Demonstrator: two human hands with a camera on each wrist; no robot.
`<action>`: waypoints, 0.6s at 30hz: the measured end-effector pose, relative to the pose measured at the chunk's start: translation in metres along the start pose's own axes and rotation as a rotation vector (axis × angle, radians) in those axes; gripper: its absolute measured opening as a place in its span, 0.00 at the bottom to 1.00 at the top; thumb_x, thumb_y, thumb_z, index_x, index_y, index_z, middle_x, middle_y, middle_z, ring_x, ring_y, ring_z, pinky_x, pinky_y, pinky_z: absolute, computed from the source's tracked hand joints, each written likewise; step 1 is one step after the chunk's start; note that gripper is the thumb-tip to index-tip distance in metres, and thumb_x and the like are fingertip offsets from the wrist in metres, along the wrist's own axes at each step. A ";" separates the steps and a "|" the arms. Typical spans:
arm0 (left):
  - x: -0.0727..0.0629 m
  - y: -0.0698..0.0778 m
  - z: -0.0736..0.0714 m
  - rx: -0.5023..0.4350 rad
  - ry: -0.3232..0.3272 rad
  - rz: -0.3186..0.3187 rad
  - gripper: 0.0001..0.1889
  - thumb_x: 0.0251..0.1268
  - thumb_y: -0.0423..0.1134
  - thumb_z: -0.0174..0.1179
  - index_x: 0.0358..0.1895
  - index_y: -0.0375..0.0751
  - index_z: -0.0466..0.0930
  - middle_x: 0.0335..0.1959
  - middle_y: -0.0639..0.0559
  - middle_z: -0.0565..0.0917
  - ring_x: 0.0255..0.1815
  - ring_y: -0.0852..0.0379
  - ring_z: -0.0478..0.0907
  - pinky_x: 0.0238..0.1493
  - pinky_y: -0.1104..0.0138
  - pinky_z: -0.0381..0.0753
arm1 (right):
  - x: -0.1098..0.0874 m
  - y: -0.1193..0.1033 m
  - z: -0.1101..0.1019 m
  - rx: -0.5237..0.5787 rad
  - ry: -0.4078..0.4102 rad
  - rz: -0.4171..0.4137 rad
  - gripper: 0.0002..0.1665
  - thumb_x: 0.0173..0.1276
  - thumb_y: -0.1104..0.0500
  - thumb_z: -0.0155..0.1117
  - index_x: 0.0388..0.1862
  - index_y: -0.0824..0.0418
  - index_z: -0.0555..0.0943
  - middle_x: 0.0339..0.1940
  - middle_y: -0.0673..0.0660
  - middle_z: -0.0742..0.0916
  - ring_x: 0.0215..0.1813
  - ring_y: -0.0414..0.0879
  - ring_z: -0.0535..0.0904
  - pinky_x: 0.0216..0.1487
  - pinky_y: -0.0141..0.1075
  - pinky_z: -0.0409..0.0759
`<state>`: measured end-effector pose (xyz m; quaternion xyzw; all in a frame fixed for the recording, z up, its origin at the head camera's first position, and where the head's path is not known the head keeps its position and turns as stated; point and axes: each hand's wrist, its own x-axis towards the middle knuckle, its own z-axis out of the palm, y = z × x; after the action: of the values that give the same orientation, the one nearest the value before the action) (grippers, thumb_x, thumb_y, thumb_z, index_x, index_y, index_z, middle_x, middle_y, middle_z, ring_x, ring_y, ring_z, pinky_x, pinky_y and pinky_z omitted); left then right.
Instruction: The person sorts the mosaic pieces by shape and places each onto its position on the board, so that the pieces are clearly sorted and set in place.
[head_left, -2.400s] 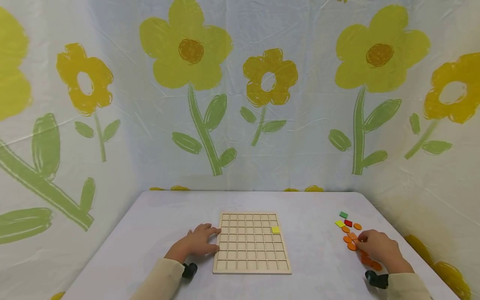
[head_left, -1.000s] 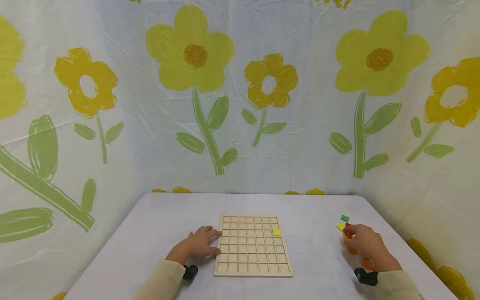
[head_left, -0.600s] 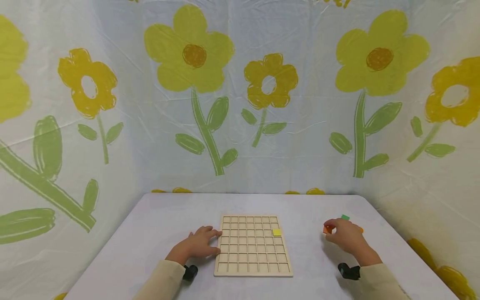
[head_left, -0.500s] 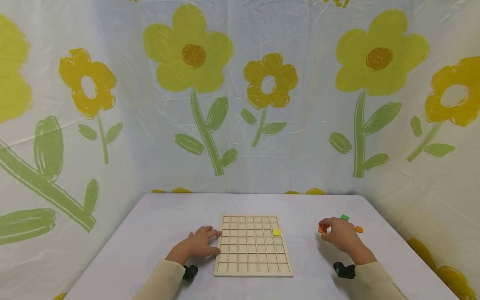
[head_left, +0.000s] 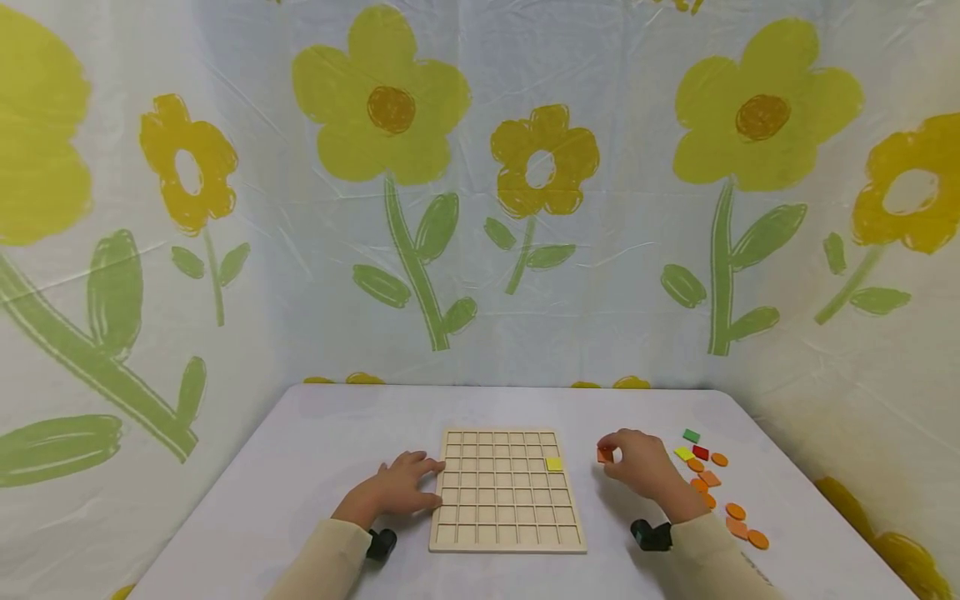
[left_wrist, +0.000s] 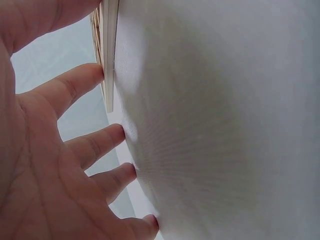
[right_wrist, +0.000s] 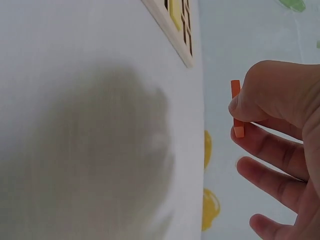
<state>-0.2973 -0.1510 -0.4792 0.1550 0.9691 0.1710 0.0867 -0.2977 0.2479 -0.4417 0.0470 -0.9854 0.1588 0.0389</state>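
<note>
A pale wooden grid board [head_left: 505, 490] lies flat in the middle of the table, with one yellow square tile [head_left: 553, 464] in a cell near its right edge. My left hand [head_left: 402, 486] rests at the board's left side, fingers spread; in the left wrist view the thumb and index fingertip [left_wrist: 97, 74] touch the board's edge. Between thumb and finger, my right hand [head_left: 637, 462] pinches an orange tile [right_wrist: 237, 107] above the table, to the right of the board. The right wrist view shows this tile edge-on, with the other fingers loosely bent.
Loose pieces lie at the table's right: a green tile [head_left: 691, 435], a yellow tile [head_left: 683, 453], a red tile [head_left: 701, 452], and several orange discs and tiles, among them a disc [head_left: 758, 540]. Flower-printed cloth [head_left: 600, 333] walls the table behind and at both sides.
My right hand has picked an orange tile from the loose pieces and carried it left toward the board, uncovering the pieces. My left hand has stayed at the board's edge.
</note>
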 end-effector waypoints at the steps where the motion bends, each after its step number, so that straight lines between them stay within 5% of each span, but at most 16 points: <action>1: 0.000 0.000 0.000 0.001 0.000 0.000 0.34 0.57 0.59 0.62 0.67 0.55 0.71 0.72 0.43 0.65 0.75 0.39 0.57 0.67 0.30 0.52 | 0.001 -0.002 0.002 0.002 0.001 -0.006 0.17 0.56 0.58 0.73 0.46 0.55 0.85 0.41 0.52 0.85 0.44 0.49 0.76 0.54 0.53 0.79; 18: 0.000 0.002 0.002 -0.007 0.002 -0.005 0.33 0.57 0.59 0.62 0.67 0.55 0.71 0.72 0.43 0.65 0.75 0.38 0.56 0.67 0.30 0.51 | 0.010 -0.033 0.023 0.028 0.037 -0.116 0.14 0.55 0.56 0.73 0.43 0.54 0.86 0.39 0.48 0.85 0.43 0.45 0.79 0.55 0.49 0.78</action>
<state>-0.2963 -0.1489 -0.4806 0.1522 0.9690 0.1743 0.0868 -0.3059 0.2082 -0.4525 0.1015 -0.9778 0.1711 0.0654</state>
